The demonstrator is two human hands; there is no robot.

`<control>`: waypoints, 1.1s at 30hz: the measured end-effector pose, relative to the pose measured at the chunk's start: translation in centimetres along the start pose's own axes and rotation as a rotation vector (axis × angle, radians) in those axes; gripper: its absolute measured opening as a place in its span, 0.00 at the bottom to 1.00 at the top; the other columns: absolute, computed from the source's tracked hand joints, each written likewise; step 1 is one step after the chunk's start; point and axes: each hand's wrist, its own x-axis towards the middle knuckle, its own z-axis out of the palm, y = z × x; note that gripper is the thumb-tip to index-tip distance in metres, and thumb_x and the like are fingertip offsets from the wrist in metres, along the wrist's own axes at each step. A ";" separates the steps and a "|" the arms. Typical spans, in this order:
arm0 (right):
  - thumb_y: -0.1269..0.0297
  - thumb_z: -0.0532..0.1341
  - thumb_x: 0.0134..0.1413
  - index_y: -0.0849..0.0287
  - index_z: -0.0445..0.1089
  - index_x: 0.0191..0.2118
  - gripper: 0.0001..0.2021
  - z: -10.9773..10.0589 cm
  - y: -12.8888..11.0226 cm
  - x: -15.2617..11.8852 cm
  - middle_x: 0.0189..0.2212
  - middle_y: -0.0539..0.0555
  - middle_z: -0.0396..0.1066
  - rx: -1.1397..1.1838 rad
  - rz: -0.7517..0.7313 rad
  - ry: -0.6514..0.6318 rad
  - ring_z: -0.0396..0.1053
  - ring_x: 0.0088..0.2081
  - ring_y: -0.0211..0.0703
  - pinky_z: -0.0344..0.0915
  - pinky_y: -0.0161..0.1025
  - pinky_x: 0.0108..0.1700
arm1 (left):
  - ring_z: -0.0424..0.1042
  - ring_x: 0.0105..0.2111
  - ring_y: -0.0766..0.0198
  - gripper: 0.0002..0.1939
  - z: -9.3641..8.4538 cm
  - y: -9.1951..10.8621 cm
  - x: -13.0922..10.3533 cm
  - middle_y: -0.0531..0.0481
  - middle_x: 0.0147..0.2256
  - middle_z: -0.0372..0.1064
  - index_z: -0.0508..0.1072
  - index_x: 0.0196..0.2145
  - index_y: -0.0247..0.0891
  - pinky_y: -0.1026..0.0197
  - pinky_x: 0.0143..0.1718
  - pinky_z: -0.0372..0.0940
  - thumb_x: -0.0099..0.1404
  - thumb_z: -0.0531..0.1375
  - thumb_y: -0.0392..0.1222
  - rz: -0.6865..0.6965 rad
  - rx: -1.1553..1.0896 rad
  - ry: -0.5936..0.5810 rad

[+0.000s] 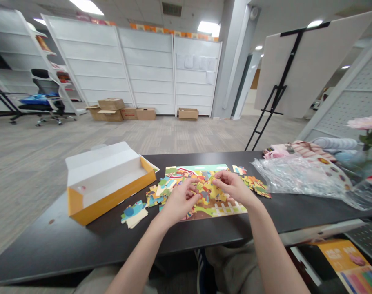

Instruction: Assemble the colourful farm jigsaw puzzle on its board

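A colourful farm picture board lies on the black table, with many loose cardboard puzzle pieces heaped over its middle. My left hand hangs over the left half, thumb and fingers curled in among the pieces; what lies in its grip blends into the heap. On the right, my right hand pinches a yellow puzzle piece between thumb and fingertips. More pieces spread off the board's left edge. A small stack with a blue picture sits nearer the front, and other pieces lie to the right.
An open yellow box with a white inside stands on the left of the table. Clear plastic packaging and folded fabric occupy the right. Below is an orange box; cardboard boxes stand far back.
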 end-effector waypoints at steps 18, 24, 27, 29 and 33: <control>0.57 0.73 0.45 0.57 0.70 0.44 0.21 2.4 -0.4 0.3 0.32 0.50 0.72 0.171 0.019 -0.009 0.70 0.32 0.39 0.68 0.39 0.37 | 0.68 0.28 0.71 0.23 0.0 0.2 0.0 0.57 0.31 0.62 0.69 0.51 0.38 0.65 0.33 0.67 0.59 0.66 0.41 0.026 -0.205 0.014; 0.52 0.71 0.49 0.58 0.69 0.37 0.17 2.7 -0.6 0.1 0.27 0.46 0.66 0.074 -0.031 -0.054 0.61 0.27 0.35 0.59 0.35 0.30 | 0.62 0.21 0.72 0.22 0.1 -0.4 0.2 0.63 0.24 0.51 0.66 0.52 0.40 0.69 0.25 0.61 0.62 0.63 0.41 0.002 -0.138 0.034; 0.49 0.68 0.53 0.58 0.67 0.30 0.17 2.4 -0.8 0.0 0.23 0.44 0.59 0.033 -0.026 -0.098 0.56 0.25 0.34 0.54 0.34 0.27 | 0.68 0.24 0.69 0.20 0.1 -0.4 0.1 0.61 0.25 0.56 0.65 0.51 0.40 0.65 0.29 0.68 0.63 0.62 0.45 -0.035 -0.203 0.029; 0.48 0.66 0.54 0.58 0.66 0.29 0.18 2.3 -1.0 -0.1 0.23 0.45 0.60 0.043 -0.011 -0.132 0.57 0.25 0.35 0.55 0.34 0.27 | 0.71 0.26 0.68 0.20 0.1 -0.3 0.1 0.60 0.27 0.58 0.65 0.50 0.40 0.62 0.32 0.71 0.62 0.63 0.46 -0.052 -0.224 0.053; 0.45 0.65 0.54 0.58 0.66 0.29 0.20 2.7 -1.4 -0.2 0.24 0.47 0.62 0.054 -0.004 -0.130 0.59 0.26 0.36 0.56 0.35 0.28 | 0.72 0.28 0.67 0.21 -0.2 -0.1 0.2 0.56 0.31 0.66 0.64 0.49 0.39 0.63 0.32 0.72 0.62 0.63 0.47 -0.044 -0.198 0.115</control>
